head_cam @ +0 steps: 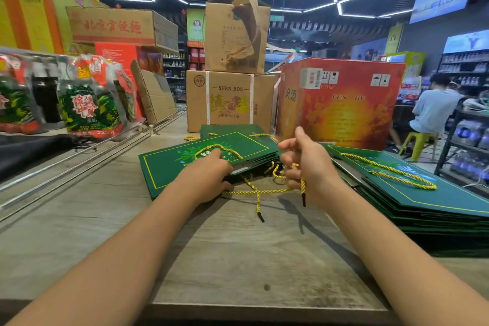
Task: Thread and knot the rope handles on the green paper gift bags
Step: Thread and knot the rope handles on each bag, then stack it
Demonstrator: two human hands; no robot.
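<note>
A flat green paper gift bag lies on the wooden counter, on top of more green bags. My left hand grips its near open edge, thumb on top beside a yellow rope handle looped across the bag's face. My right hand pinches a loose yellow rope that runs from the bag's edge across to it. Both dark-tipped rope ends hang down toward me. A second stack of flat green bags with yellow handles lies to the right.
Cardboard boxes and a red carton stand right behind the bags. Packaged bottles line the left, behind a metal rail. A person sits on a yellow stool at the right. The wooden counter stretches toward me.
</note>
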